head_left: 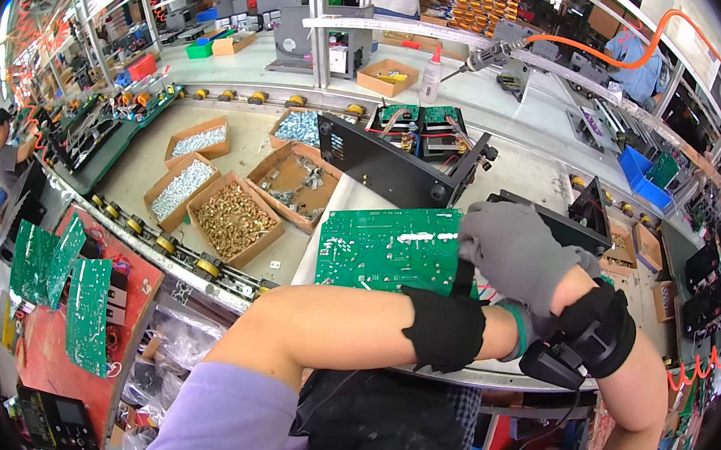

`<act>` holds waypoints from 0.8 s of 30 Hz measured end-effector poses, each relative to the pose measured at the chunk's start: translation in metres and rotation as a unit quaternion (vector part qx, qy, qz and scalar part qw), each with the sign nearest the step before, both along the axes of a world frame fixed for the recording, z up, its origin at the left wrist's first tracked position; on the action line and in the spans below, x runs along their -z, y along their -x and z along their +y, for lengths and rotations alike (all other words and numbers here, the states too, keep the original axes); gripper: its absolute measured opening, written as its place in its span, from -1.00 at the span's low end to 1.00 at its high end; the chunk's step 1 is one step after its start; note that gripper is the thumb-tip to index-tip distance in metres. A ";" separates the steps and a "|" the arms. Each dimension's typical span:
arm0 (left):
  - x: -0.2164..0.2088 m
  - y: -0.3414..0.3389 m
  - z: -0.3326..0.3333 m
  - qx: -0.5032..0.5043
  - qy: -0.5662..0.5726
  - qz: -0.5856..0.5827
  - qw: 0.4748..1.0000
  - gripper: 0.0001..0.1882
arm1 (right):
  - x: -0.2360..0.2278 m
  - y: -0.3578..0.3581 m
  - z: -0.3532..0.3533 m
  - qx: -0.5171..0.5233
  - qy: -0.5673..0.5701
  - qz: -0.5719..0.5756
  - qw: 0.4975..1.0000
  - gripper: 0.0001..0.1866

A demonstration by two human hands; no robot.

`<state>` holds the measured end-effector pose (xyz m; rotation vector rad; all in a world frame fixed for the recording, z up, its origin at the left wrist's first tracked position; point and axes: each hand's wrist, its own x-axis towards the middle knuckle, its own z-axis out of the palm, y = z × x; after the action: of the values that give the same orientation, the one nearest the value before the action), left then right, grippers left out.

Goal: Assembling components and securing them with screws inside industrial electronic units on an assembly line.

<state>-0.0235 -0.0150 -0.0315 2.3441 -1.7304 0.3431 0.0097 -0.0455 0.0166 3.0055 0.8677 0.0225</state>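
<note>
A green circuit board (389, 247) lies on a pale surface in front of me, its soldered side up. My right hand (518, 249), in a grey glove, is closed at the board's right edge, with its fingertips turned away from view. My left forearm reaches across below the board, and my left hand (518, 331), also gloved, is mostly hidden under my right wrist. Its fingers do not show. Just behind the board stands a black metal housing (393, 165) with boards and wires at its back.
Cardboard trays hold brass screws (234, 219), silver screws (180, 190) and metal clips (299, 182). More green boards (89, 315) stand on a red surface at left. An orange coiled hose with a screwdriver (488, 58) hangs above. A white bottle (431, 79) stands at the back.
</note>
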 end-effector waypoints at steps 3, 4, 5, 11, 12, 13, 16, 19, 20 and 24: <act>0.002 -0.002 0.004 0.012 -0.007 0.031 0.999 -0.66 | -0.003 0.008 -0.006 -0.064 -0.148 0.046 0.986 -0.87; 0.003 -0.003 0.005 0.014 -0.008 0.041 0.999 -0.66 | -0.003 0.012 -0.007 -0.075 -0.167 0.072 0.981 -0.86; 0.003 -0.004 0.005 0.017 -0.012 0.049 0.999 -0.65 | -0.004 0.014 -0.008 -0.085 -0.186 0.098 0.974 -0.86; 0.002 -0.007 0.009 0.021 -0.025 0.086 0.996 -0.63 | -0.015 0.022 -0.009 -0.075 -0.212 0.180 0.958 -0.82; 0.001 -0.008 0.011 0.019 -0.027 0.092 0.995 -0.62 | -0.019 0.024 -0.008 -0.052 -0.211 0.210 0.953 -0.79; 0.000 -0.009 0.013 0.016 -0.030 0.098 0.995 -0.62 | -0.023 0.026 -0.008 -0.060 -0.259 0.233 0.935 -0.79; -0.004 -0.017 0.021 -0.005 -0.039 0.115 0.993 -0.60 | -0.033 0.039 -0.009 -0.070 -0.269 0.211 0.937 -0.76; -0.009 -0.033 0.025 -0.056 -0.043 0.132 0.989 -0.59 | -0.030 0.059 -0.013 -0.119 -0.188 -0.043 0.974 -0.74; -0.011 -0.041 0.025 -0.084 -0.039 0.138 0.986 -0.59 | -0.027 0.062 -0.016 -0.128 -0.222 -0.126 0.958 -0.75; -0.022 -0.076 0.027 -0.239 0.041 0.187 0.952 -0.59 | -0.013 0.094 -0.036 0.001 -0.392 -0.216 0.894 -0.73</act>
<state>0.0523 0.0118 -0.0097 2.5371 -0.9561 0.0292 -0.0839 -0.0812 0.0291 3.4165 0.9643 1.2820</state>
